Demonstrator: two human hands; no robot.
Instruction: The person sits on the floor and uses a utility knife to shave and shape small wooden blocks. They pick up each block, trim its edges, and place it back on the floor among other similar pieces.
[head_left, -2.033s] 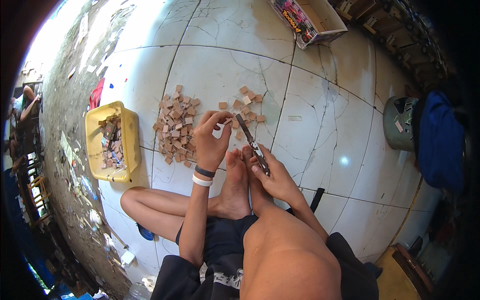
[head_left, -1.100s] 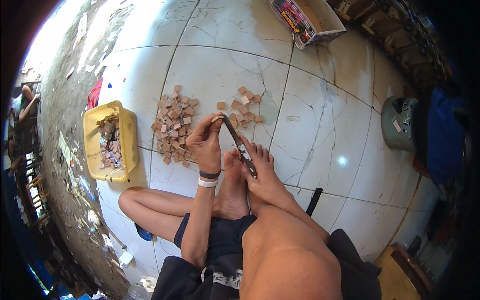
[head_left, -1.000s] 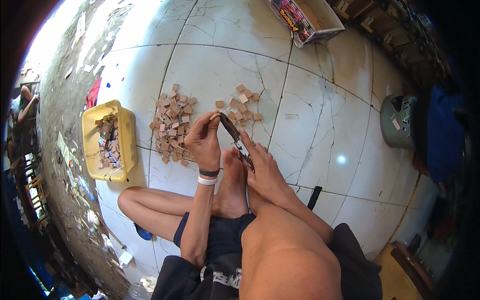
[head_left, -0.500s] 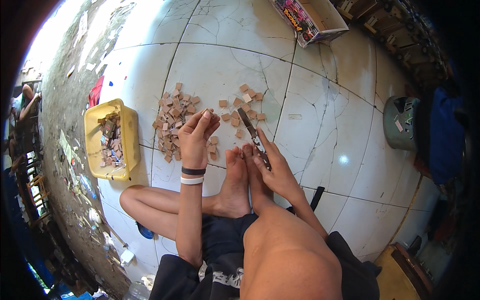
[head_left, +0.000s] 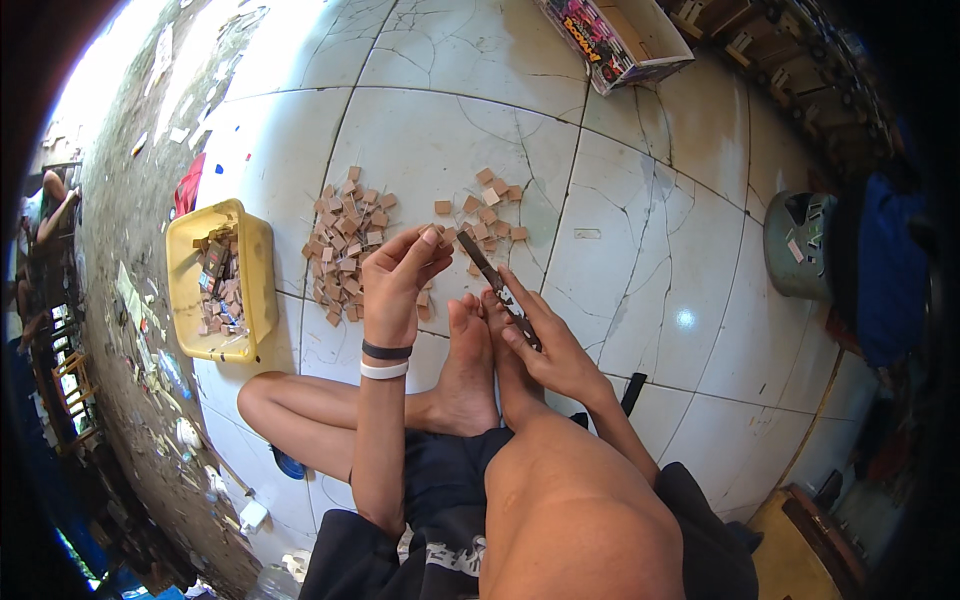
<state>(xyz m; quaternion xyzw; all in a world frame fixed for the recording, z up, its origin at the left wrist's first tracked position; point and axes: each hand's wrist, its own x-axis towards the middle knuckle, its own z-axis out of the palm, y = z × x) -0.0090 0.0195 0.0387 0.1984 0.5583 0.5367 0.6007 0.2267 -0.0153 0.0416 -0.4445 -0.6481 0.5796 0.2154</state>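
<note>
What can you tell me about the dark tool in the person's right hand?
The tool is long, narrow and mostly dark, with pale patches along its handle. Its far end looks flat, perhaps metal. The right hand grips the near end. The tip slants up and left, close to the small brown block in the left hand; whether they touch is unclear.

Bold lettering [head_left: 581, 40] marked the cardboard box [head_left: 648, 72] near the far edge of the tiled floor [head_left: 470, 130]; white shirt print [head_left: 457, 556] was illegible.
</note>
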